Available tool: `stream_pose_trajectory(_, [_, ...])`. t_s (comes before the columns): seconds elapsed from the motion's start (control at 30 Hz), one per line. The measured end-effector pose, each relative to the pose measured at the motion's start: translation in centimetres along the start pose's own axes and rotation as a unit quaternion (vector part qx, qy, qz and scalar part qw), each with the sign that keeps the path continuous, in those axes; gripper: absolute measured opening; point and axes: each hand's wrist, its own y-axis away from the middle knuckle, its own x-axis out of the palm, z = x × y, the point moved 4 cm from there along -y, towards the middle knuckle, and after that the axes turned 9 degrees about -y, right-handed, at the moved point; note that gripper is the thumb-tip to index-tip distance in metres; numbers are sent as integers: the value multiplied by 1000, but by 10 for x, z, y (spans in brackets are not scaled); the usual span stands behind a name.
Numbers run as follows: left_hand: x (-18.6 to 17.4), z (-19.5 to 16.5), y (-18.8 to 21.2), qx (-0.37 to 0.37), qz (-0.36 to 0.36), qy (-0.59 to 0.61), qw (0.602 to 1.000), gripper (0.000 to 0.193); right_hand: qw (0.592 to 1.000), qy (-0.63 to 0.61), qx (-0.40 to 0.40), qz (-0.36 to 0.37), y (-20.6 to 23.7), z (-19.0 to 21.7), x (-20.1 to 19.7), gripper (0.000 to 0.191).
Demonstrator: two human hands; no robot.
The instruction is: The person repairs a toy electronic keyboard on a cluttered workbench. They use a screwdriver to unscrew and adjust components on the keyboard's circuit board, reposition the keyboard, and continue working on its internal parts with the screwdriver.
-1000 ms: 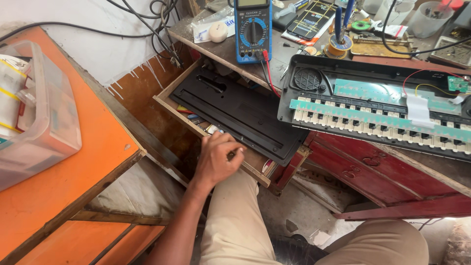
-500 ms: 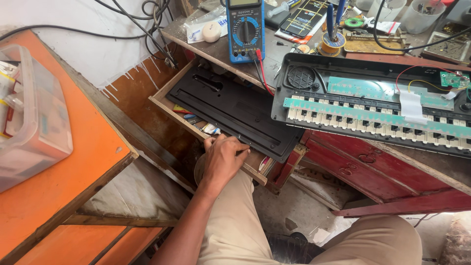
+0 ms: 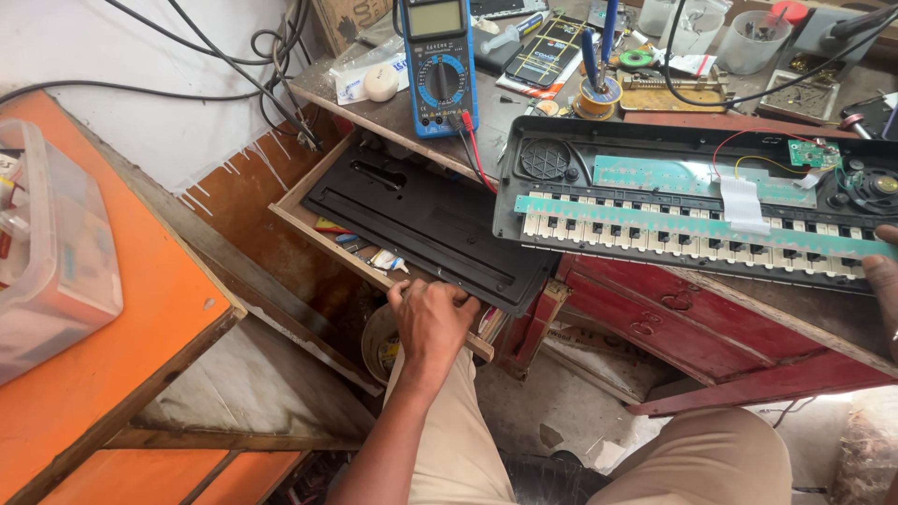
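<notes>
The open wooden drawer holds a black plastic panel over small clutter. The left hand curls closed on the drawer's front edge. The right hand, its grip unclear, touches the opened keyboard on the cluttered worktop. Since earlier, the left hand has shifted rightward.

This is an electronics repair workshop. Just above the left hand a worn wooden drawer holds a black casing and small parts. Beyond it, on the cluttered bench, stand a blue multimeter, a solder spool and cups of bits. To the hand's right lies an opened keyboard, its circuit boards and wires bare. Cables hang along the stained wall.
</notes>
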Motion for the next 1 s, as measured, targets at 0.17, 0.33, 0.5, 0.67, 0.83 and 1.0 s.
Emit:
stream_pose_trajectory(0.17, [6,0,-3,-44,10,17,999,30,999,-26,38,0,0,27,5,35])
stream_pose_trajectory(0.33, [6,-1,-3,-60,13,16,998,31,1000,-11,22,-11,-4,55,7,36])
stream_pose_trajectory(0.5, [7,0,-5,-52,6,14,999,26,985,90,-140,-54,0,92,5,25])
stream_pose_trajectory(0.67, [10,2,-6,-51,2,21,998,26,985,44,-152,-71,4,124,5,28])
stream_pose_trajectory(0.83, [12,3,-5,-39,-32,30,998,25,993,-34,-83,-77,6,145,4,33])
stream_pose_trajectory(1.0, [16,5,-3,-39,-35,26,998,23,992,-35,-98,-73,8,164,3,34])
